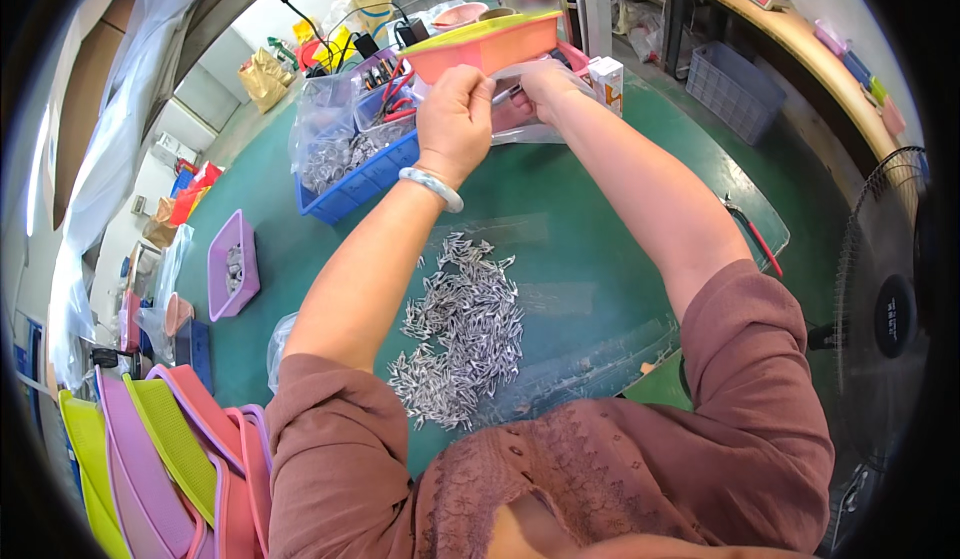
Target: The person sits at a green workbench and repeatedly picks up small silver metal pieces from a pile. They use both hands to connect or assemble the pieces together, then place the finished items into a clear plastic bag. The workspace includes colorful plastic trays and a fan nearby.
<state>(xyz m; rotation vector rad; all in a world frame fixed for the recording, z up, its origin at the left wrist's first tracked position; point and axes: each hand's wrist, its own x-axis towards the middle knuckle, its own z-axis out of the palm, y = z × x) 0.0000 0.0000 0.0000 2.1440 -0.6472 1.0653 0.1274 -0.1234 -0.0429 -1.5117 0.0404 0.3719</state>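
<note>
1. Though straight edges bend near the rim, the green table (600,189) is the biggest thing here, w/ a clear sheet laid over its near part.
2. Stacked trays (165,459), yellow-green, purple & pink, sit at the lower left; a black fan (885,309) stands at the right.
3. Blue crate (350,184) holds bagged small metal parts, just left of the left hand; a pink tray (490,44) w/ a yellow rim sits right behind both hands.
4. Pile of small silver metal pieces (460,334) lies loose on the clear sheet, between the forearms, well apart from both hands.
5. Purple tray (232,264) w/ a few pieces sits far left.
6. Clear plastic bag (535,124) is pinched between both hands at the far side of the table, its lower part resting on the table.
7. Left hand (455,119), jade-coloured bangle on the wrist, is curled nearly to a fist on the bag's top edge; right hand (545,84) is closed on it too, tho fingertip detail is hidden.
8. Judging by this: bag is being opened or readied. Next move calls for holding the mouth wide & bringing it near the pile.
</note>
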